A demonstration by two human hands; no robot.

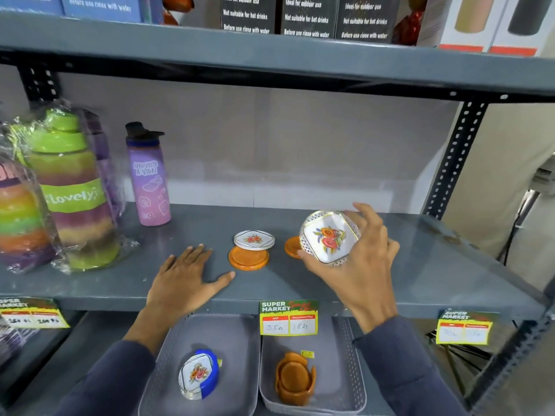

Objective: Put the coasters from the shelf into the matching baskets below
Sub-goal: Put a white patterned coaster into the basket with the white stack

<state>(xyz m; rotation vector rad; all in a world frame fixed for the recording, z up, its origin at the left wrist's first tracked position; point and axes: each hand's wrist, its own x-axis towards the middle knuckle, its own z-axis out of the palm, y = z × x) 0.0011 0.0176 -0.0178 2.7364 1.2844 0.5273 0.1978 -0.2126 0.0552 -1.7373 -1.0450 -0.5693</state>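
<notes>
Fingers of the right hand (357, 259) curl around a white floral coaster (329, 237), lifted and tilted above the grey shelf (420, 265). Left hand (186, 274) lies flat and spread on the shelf, holding nothing. Between the hands a second floral coaster (254, 240) rests on an orange coaster (248, 259); another orange coaster (292, 247) lies just right, partly hidden. Below, the left basket (240, 340) holds floral coasters, the right basket (345, 355) orange ones.

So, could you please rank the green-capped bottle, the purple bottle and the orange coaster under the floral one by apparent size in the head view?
1. Green-capped bottle, largest.
2. Purple bottle, clearly slimmer and shorter, though it stands further back.
3. Orange coaster, smallest by far, partly covered by the floral coaster.
</notes>
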